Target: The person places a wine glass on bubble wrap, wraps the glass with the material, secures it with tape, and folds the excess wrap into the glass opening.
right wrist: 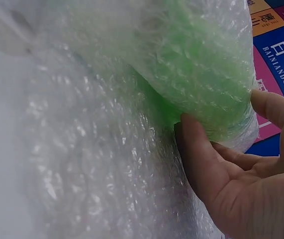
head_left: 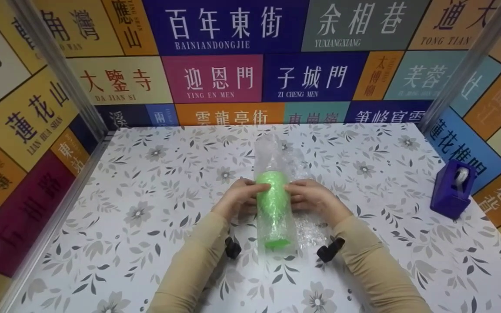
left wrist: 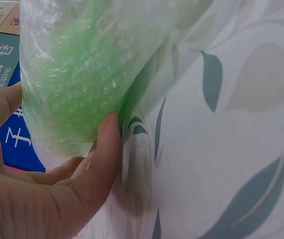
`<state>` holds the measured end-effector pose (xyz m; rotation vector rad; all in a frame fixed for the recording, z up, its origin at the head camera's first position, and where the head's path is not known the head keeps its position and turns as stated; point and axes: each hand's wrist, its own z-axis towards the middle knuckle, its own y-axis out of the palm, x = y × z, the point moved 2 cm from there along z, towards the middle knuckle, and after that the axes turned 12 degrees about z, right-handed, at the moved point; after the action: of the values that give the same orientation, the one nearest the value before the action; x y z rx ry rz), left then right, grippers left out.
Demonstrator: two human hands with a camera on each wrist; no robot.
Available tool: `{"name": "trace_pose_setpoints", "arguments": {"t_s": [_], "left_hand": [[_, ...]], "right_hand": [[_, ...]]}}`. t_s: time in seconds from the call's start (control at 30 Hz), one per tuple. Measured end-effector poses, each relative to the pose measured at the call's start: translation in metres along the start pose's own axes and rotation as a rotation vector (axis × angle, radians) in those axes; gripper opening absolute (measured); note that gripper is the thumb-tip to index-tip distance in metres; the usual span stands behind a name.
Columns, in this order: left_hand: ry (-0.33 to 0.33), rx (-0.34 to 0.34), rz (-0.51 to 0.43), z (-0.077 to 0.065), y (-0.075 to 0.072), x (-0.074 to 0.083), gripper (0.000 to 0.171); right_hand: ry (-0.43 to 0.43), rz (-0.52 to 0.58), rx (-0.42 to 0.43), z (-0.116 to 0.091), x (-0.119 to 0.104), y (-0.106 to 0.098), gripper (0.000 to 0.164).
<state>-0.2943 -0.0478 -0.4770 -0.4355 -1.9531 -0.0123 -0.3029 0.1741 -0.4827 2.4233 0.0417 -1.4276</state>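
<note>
A green cylinder [head_left: 272, 200] lies lengthwise near the middle of the table, rolled in clear bubble wrap [head_left: 272, 150]. My left hand [head_left: 242, 195] grips its left side, thumb on top and fingers against the lower side. On the opposite side, my right hand [head_left: 318, 198] holds the roll the same way. Both wrist views show fingertips pressing into the plastic over the green surface. A loose flap of bubble wrap [right wrist: 97, 149] spreads flat under and beyond the right hand. What the cylinder is exactly stays blurred by the wrap.
A purple tape dispenser [head_left: 452, 191] with a roll of tape stands at the table's right edge. The table [head_left: 146, 256] has a white floral cover. Panels with colourful street-name signs [head_left: 215, 78] enclose its back and sides.
</note>
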Motion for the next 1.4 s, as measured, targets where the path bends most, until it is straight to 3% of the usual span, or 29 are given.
{"name": "trace_pose_setpoints", "arguments": {"t_s": [0.1, 0.3, 0.53, 0.63, 0.77, 1.0, 1.4], "left_hand": [[0.031, 0.042, 0.089, 0.001, 0.001, 0.001, 0.085], [0.007, 0.073, 0.081, 0.002, 0.005, 0.003, 0.080], [0.022, 0.125, 0.157, 0.001, 0.012, 0.008, 0.076], [0.044, 0.140, 0.204, 0.000, 0.013, 0.009, 0.076], [0.066, 0.144, 0.220, -0.001, 0.013, 0.010, 0.078], [0.041, 0.131, 0.194, -0.002, 0.013, 0.010, 0.080], [0.088, 0.101, 0.204, -0.008, 0.008, 0.011, 0.070]], "right_hand": [[-0.001, 0.017, -0.004, 0.001, -0.001, -0.002, 0.058], [-0.053, -0.039, 0.014, -0.001, -0.003, -0.003, 0.063], [-0.140, -0.235, 0.069, -0.007, -0.009, -0.005, 0.061], [-0.131, -0.247, 0.078, -0.010, -0.011, -0.003, 0.062], [-0.128, -0.228, 0.083, -0.010, -0.012, 0.001, 0.064], [-0.133, -0.245, 0.085, -0.008, -0.009, 0.006, 0.069], [-0.127, -0.296, 0.103, -0.009, -0.004, 0.009, 0.072]]}}
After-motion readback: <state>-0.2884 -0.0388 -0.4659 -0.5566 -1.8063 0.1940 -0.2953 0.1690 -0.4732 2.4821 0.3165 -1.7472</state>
